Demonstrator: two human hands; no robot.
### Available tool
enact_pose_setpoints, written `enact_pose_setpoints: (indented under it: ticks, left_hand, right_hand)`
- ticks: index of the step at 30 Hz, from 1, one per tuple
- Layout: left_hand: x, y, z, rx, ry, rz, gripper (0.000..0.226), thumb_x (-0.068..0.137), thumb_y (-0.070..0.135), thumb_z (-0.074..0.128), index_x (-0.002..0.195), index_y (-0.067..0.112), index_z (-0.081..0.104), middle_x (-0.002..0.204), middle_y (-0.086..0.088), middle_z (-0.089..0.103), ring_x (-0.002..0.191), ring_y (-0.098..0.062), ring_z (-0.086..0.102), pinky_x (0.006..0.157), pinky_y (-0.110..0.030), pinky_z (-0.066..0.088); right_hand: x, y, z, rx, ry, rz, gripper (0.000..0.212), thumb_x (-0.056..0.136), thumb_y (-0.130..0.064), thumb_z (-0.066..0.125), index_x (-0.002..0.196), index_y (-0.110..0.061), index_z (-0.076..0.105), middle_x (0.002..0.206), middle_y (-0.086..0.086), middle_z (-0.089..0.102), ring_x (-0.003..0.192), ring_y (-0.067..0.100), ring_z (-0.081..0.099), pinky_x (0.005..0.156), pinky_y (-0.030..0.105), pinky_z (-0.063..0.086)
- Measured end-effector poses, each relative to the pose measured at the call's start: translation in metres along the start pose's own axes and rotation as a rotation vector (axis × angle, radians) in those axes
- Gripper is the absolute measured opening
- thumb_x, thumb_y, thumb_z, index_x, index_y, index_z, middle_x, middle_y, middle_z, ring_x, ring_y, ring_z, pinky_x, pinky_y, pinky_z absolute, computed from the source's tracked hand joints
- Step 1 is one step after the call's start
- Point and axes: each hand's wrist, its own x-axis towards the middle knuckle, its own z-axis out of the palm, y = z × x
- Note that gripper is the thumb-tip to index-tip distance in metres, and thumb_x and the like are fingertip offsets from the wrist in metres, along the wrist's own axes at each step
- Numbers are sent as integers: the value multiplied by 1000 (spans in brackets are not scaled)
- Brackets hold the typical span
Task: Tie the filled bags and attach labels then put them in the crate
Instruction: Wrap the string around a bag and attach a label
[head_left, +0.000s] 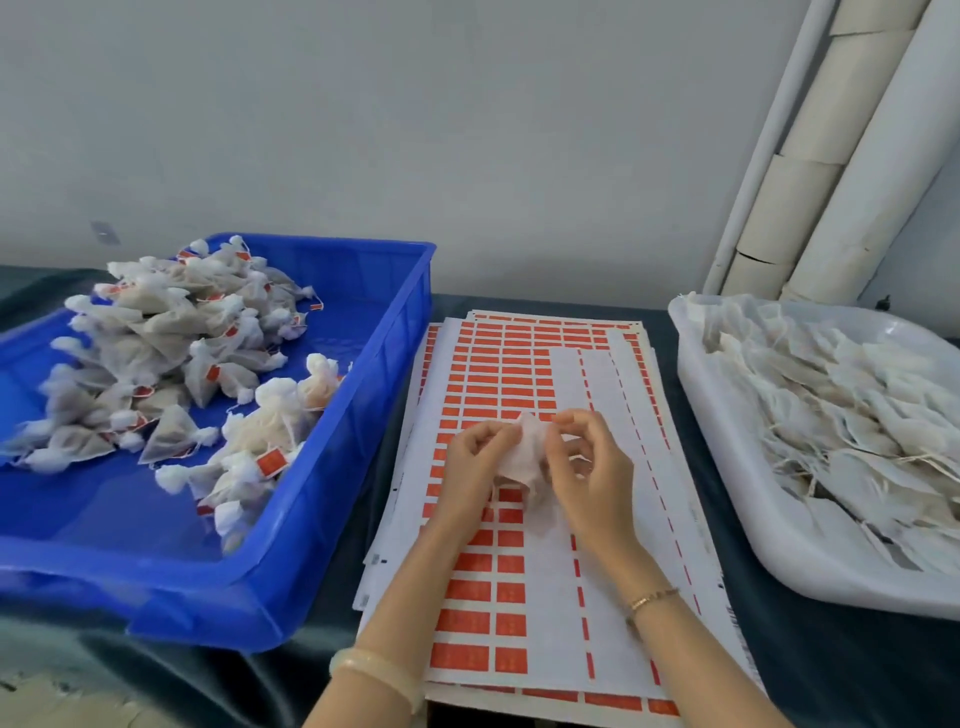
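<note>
Frankly, print on the orange labels (483, 389) is unreadable. Above them, left hand (475, 460) and right hand (589, 470) each pinch the white bag (522, 457) in a tight grip, its length running toward the wall (415, 130).

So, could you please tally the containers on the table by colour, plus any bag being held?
Blue crate: 1
White tray: 1
Filled bag, held: 1
Total: 3

Left hand (475, 465): thick pale bangle (378, 674) at wrist; right hand (592, 470): thin gold bracelet (652, 600); forearms (415, 587) bare
</note>
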Motion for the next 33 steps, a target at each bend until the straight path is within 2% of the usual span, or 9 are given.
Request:
enact_pose_setpoints:
  ticks: [4,8,10,13,19,24,26,29,33]
  left_hand:
    - [3,-5,-2,-50,75,16,19,93,26,59,91,10,70,78,0,69,74,-14,68,62,-16,53]
    - [6,-6,-2,-156,28,8,18,92,21,60,86,5,66,73,-4,67,69,-19,68,60,-22,53]
    - [7,-6,-3,-203,-3,14,18,92,21,61,83,6,66,76,-9,68,71,-24,68,63,-25,55]
    - [7,-7,-2,-193,-58,59,17,91,23,63,85,9,69,81,-10,70,76,-25,69,70,-28,57]
    - [7,-6,-3,-236,-63,45,18,88,26,65,89,9,69,84,-8,72,74,-21,71,63,-21,55]
    - [5,-9,-2,-171,-51,155,21,88,27,65,87,6,70,84,-11,71,77,-23,69,72,-25,56]
    - [2,-7,-1,-122,-14,204,22,86,36,65,85,14,71,83,-1,72,79,-17,69,72,-18,53]
    - [2,-5,2,-77,33,245,25,81,43,65,97,24,66,92,11,70,92,-10,67,73,-12,50]
    - [1,-5,2,-59,-17,269,42,75,40,70,113,26,60,103,16,66,100,0,62,74,-9,49]
  right_hand:
    - [-7,2,6,23,-101,-162,24,85,-38,64,107,-30,60,106,-18,62,93,3,62,67,9,51]
    - [-7,7,2,-67,-135,-245,46,75,-48,72,113,-24,62,122,-8,61,109,5,57,89,13,48]
    - [-7,7,0,-102,-148,-276,42,76,-39,73,114,-26,62,118,-10,62,107,0,57,92,14,48]
    - [-6,9,0,-116,-72,-292,27,80,-23,70,107,-18,69,105,-8,66,98,0,60,88,21,54]
    - [-10,6,-1,-133,-131,-217,50,73,-37,73,120,-22,61,117,-13,60,104,-1,57,91,10,44]
    - [-8,9,-3,-123,-36,-256,34,81,-27,66,113,-14,68,107,-11,63,98,-3,59,87,7,47]
    - [-8,9,-4,-70,-26,-211,30,83,-29,64,110,-18,69,102,-15,65,93,-6,61,83,6,48]
    - [-6,5,-6,100,-16,-3,19,83,-37,65,100,-30,70,90,-23,70,91,-2,64,73,9,50]
    - [-1,2,-12,333,-112,194,19,78,-40,69,93,-29,72,88,-15,72,89,2,66,68,9,50]
